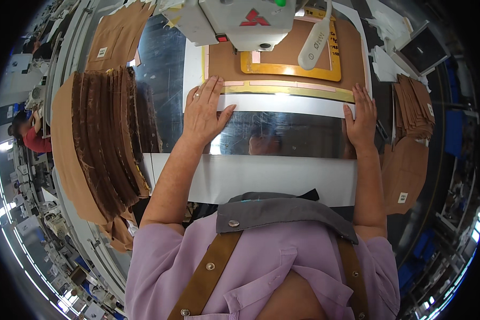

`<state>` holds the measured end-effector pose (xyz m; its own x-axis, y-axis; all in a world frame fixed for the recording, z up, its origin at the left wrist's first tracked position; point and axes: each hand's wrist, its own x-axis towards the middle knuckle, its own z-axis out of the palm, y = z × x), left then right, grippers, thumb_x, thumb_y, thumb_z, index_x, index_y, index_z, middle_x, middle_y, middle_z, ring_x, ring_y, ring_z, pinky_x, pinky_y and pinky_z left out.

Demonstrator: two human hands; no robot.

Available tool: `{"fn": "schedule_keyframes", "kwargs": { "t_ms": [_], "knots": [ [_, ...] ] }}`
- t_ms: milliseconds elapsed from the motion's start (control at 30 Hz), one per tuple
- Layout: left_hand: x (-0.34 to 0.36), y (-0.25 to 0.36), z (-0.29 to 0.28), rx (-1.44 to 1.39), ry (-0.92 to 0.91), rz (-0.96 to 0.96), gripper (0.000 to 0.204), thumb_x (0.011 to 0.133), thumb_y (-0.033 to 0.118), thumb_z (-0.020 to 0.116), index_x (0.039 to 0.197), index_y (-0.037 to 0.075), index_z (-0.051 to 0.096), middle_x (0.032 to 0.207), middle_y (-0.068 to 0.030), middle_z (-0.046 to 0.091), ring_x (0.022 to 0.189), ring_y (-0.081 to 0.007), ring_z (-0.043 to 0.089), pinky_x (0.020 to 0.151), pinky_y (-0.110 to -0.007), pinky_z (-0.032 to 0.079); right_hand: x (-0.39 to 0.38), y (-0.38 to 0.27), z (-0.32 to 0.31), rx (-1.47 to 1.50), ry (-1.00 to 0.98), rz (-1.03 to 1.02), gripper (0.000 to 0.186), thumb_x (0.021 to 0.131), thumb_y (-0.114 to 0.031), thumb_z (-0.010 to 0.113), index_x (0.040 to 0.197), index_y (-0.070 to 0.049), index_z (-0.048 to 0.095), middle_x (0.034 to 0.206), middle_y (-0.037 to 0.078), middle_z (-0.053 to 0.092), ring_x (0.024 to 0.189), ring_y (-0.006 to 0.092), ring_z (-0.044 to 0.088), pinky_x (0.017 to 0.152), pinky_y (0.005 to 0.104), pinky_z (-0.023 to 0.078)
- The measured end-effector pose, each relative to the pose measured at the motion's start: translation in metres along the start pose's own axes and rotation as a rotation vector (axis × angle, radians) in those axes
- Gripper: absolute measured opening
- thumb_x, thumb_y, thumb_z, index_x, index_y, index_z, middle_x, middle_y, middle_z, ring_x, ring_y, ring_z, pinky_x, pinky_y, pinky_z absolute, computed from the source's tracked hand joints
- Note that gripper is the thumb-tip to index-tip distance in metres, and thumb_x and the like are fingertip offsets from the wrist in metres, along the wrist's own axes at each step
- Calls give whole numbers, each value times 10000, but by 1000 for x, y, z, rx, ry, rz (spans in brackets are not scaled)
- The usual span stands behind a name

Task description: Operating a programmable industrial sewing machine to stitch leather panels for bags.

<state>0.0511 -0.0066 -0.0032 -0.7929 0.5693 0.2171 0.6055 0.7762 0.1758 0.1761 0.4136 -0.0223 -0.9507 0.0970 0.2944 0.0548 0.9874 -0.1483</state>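
Nearest: my lilac shirt [314, 256] with a grey apron bib [288, 213] folded over it, on brown straps [218, 261] with metal snaps. Past the bib, a white board [272, 173], and then a shiny metal plate [304, 130], scratched and reflecting.

Left hand [202, 112]: laid palm down and unclosed — fingers long and close together, a ring on one, thumb held out to the side. Fingertips touch the near left corner of the work; the thumb is by the near edge of the white sheet.

Right hand [361, 117]: also palm down and unclosed, at the near right corner, fingers straight, thumb at the right end of the sheet's near strip. Whether either hand presses hard, I cannot tell.

Between and beyond my hands: one white sheet [282, 104], bearing one brown cloth piece [226, 64], with a yellow band [282, 89] and pink strips [272, 84] along the cloth's near edge. On the cloth, a yellow frame [298, 73], partly under a white machine head [250, 24]; a pale handle [315, 45] hangs over the frame.

To my left, a thick row of brown cloth pieces [98, 144]; to my right, a smaller brown pile [413, 106]. Farther right, a dark screen [421, 48], tilted. Far left — a person in red [34, 136].
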Motion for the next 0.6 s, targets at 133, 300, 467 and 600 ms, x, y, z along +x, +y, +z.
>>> {"fn": "schedule_keyframes", "kwargs": {
  "t_ms": [133, 300, 467, 600],
  "knots": [
    [-8, 3, 2, -87, 5, -42, 712, 970, 488, 603, 1503, 33, 477, 1538, -159, 493, 1449, -324, 438, 1207, -488, 289, 1, -3, 0, 26, 48, 8, 535, 1040, -352, 550, 1511, -110, 467, 1560, 107, 491, 1487, 297, 404, 1220, 551, 274],
    [0, 2, 2, -40, 55, 17, 753, 978, 563, 552, 1523, 53, 458, 1584, -153, 452, 1489, -318, 395, 1248, -508, 198, -1, 0, 3, 2, 65, 27, 508, 1039, -353, 547, 1492, -127, 503, 1555, 100, 502, 1480, 290, 415, 1221, 551, 267],
    [-2, 1, 4, -38, 20, 7, 732, 980, 554, 555, 1516, 64, 467, 1560, -148, 487, 1475, -290, 423, 1239, -529, 197, -3, -1, 2, -92, 47, 67, 482, 1027, -376, 559, 1448, -140, 560, 1513, 74, 554, 1469, 293, 428, 1219, 584, 247],
    [-2, 1, 4, -31, 17, -25, 686, 964, 514, 589, 1491, 85, 495, 1554, -131, 499, 1474, -278, 428, 1237, -518, 191, -3, -4, -1, -195, 98, 103, 499, 1005, -413, 579, 1419, -135, 583, 1477, 58, 588, 1439, 314, 445, 1202, 617, 242]
  ]
}}
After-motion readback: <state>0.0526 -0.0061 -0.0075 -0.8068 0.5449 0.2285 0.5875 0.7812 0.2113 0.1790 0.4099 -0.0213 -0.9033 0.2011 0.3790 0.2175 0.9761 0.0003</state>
